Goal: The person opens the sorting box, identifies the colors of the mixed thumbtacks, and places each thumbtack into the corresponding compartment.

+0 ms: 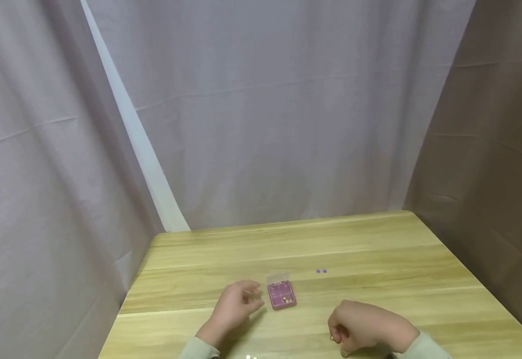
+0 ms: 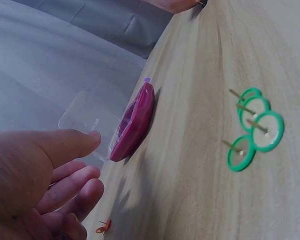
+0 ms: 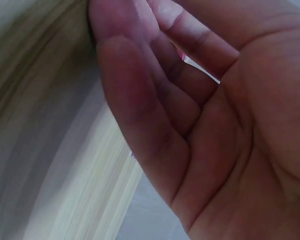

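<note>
A small magenta box (image 1: pixel 281 295) with compartments and a raised clear lid (image 2: pixel 87 120) stands on the table. Several gold pieces (image 1: pixel 287 299) lie in its near right compartment. My left hand (image 1: pixel 238 305) is just left of the box, its fingers loosely bent and holding nothing. To the right, my right hand (image 1: pixel 368 326) reaches down to the tabletop with curled fingers. Small gold pieces (image 1: pixel 343 353) show at its fingertips. In the right wrist view the palm and fingers (image 3: pixel 135 95) fill much of the picture; whether the fingertips pinch a piece is hidden.
Several green-rimmed thumbtacks (image 2: pixel 267 131) lie points up on the wooden table (image 1: pixel 225 249), in the left wrist view. An orange tack (image 2: pixel 104 227) lies near the left hand. Two small purple discs (image 1: pixel 321 271) are beyond the box. Grey curtains (image 1: pixel 265 124) surround the table.
</note>
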`<action>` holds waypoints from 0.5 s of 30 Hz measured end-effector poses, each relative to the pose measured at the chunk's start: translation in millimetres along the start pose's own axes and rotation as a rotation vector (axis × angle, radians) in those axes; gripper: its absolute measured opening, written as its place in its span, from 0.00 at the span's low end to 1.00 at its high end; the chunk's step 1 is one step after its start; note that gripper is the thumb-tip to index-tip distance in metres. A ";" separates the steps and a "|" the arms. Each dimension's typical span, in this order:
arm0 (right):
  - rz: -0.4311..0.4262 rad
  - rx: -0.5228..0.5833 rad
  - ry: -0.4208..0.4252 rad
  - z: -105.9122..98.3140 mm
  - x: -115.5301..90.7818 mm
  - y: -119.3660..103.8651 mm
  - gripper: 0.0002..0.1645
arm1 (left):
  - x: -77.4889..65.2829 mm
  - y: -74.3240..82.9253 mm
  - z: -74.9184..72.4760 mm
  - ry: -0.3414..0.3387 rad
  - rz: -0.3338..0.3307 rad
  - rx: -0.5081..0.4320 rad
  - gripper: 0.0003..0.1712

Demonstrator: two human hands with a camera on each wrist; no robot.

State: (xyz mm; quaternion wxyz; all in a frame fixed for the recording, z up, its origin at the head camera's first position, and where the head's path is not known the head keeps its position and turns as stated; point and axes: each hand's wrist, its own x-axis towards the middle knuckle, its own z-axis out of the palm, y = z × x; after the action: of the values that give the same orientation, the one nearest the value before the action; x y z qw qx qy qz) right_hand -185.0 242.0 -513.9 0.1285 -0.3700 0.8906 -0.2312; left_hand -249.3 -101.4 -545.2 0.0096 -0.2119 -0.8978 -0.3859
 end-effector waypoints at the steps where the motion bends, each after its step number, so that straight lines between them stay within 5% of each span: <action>1: 0.000 0.003 0.002 0.0 0.1 0.3 0.15 | -0.2 -0.1 -0.6 0.002 -0.001 0.002 0.27; 15: -0.028 -0.057 0.078 -0.2 10.1 3.7 0.14 | -0.4 0.3 -3.4 -0.003 -0.018 -0.007 0.27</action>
State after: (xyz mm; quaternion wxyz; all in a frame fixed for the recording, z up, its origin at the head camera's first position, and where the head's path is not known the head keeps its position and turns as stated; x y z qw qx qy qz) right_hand -194.3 237.0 -516.2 0.0798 -0.3766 0.8959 -0.2215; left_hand -249.3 -103.8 -542.7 0.0043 -0.2044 -0.8983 -0.3890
